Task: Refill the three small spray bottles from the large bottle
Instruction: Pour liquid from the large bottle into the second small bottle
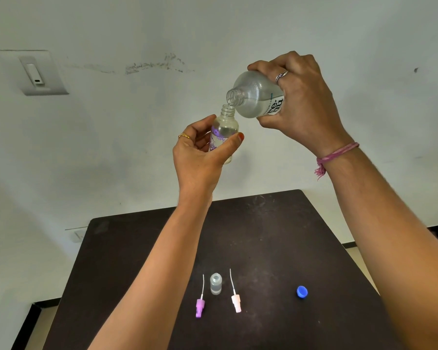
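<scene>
Pouring step under way, held up in the air well above the desk (pixel 142 248).

Right hand (pixel 301 102) wrapped round the body of the large bottle (pixel 253 97), fingers curled over the top, thumb beneath; bottle tipped neck-down to the left, uncapped. Left hand (pixel 200 152) curled round the small spray bottle (pixel 224 130), thumb across the front, held close to upright. Mouth of large bottle just over and touching, or nearly touching, the small neck; a thin clear stream visible between the two.

To do well, by judgement: keep lip resting on or just above the small neck, tilt slowly so the stream stays thin, hold small bottle plumb, watch level at the shoulder and stop short of the threads to leave room for the sprayer tube. Narrow neck, wet plastic: spill down the fingers likely if tilt is rushed.

Contents: large bottle clear, liquid pooled along its lower side, roughly part full. Small bottle, floral purple print, liquid line near the shoulder.

On desk: second small bottle (pixel 216 284), open, clear liquid low inside; purple sprayer head (pixel 200 308) and pale pink sprayer head (pixel 236 302) lying flat either side; blue cap (pixel 302 291) well apart to the right. Third small bottle not in view.
</scene>
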Tool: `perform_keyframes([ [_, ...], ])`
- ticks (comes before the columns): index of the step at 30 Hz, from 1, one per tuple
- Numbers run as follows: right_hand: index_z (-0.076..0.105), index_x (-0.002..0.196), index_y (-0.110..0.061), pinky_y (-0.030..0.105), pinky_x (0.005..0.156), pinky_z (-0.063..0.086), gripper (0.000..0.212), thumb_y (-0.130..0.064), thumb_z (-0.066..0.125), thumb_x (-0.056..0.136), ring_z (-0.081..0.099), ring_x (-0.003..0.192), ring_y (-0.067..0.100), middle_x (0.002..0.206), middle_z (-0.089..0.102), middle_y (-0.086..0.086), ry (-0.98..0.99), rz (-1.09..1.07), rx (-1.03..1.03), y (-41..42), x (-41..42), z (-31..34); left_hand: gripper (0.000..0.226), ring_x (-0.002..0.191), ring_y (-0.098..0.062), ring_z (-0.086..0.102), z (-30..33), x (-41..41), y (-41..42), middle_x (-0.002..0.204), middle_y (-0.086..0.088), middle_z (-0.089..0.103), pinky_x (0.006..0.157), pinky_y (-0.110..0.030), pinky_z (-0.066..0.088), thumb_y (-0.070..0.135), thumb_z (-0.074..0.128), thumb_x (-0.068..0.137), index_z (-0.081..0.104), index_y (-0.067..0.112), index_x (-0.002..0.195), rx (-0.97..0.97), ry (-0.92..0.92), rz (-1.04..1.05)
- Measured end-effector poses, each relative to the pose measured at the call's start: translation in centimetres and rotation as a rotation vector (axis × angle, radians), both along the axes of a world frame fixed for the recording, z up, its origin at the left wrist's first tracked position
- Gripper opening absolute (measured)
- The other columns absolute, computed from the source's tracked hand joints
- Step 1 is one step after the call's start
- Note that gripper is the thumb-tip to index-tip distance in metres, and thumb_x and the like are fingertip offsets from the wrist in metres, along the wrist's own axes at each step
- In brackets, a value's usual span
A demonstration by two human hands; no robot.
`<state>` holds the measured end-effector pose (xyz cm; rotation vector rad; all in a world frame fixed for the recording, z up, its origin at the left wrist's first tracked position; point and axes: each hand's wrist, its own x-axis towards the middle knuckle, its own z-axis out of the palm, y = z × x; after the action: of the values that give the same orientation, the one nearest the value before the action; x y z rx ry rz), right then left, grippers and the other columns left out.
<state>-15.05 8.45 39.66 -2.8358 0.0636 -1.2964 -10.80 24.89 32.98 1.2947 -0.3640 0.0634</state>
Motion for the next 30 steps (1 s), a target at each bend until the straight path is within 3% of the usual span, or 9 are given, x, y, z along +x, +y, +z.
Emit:
perform_keyframes([
  [3,0.054,0.132,-0.029,0.031,0.074,0.046,0.072,-0.018,0.078,0.065,0.044,0.114,0.024,0.12,0.054,0.003,0.001,0.0,-0.003,0.08,-0.05,-0.01,0.053,0.094,-0.014,0.071,-0.06,-0.05,-0.05,0.109,-0.002,0.072,0.074,-0.021,0.059,0.014,0.087,0.069,0.065,0.011,0.118,0.0,0.003,-0.001],
  [30,0.054,0.132,-0.028,0.028,0.073,0.042,0.071,-0.017,0.077,0.066,0.045,0.113,0.024,0.12,0.054,0.002,0.003,-0.002,-0.017,0.15,-0.51,0.34,0.053,0.092,-0.015,0.071,0.19,-0.45,0.08,0.107,-0.003,0.072,0.068,-0.018,0.056,0.012,0.087,0.069,0.065,0.009,0.117,-0.026,0.005,-0.014],
])
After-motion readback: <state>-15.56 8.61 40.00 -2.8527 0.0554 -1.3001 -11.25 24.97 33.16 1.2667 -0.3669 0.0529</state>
